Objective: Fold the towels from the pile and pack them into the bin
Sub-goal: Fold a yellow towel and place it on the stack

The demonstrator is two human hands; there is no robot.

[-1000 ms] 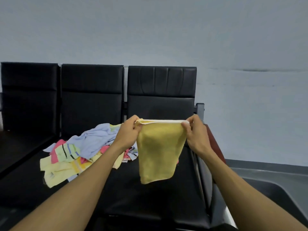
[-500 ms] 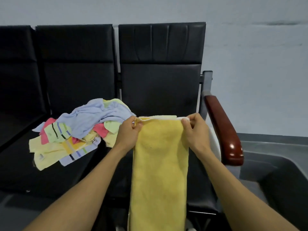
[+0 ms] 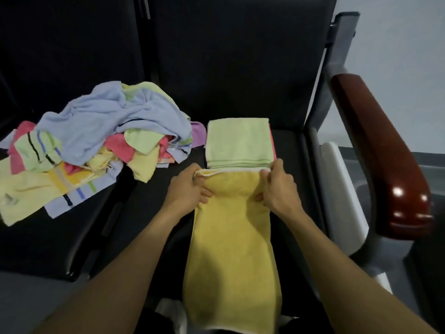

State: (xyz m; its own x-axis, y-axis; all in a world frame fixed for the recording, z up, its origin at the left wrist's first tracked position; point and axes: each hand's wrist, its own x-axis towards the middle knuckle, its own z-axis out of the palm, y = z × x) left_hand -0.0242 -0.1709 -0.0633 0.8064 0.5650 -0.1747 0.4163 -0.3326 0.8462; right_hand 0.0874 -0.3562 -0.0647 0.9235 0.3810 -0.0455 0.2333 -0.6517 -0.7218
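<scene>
fingers of both hands pinch yellow towel top corners | long axis runs toward viewer

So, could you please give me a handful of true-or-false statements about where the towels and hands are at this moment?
1. Both hands grip the far edge of the yellow towel. True: the left hand and the right hand each hold a corner.
2. The folded green towel lies on the seat just beyond the yellow towel. True.
3. The unfolded pile sits to the right of the folded green towel. False: it lies to its left.
4. The top of the pile is a red towel. False: a light blue towel lies on top.
5. The wooden armrest is on the right. True.
</scene>
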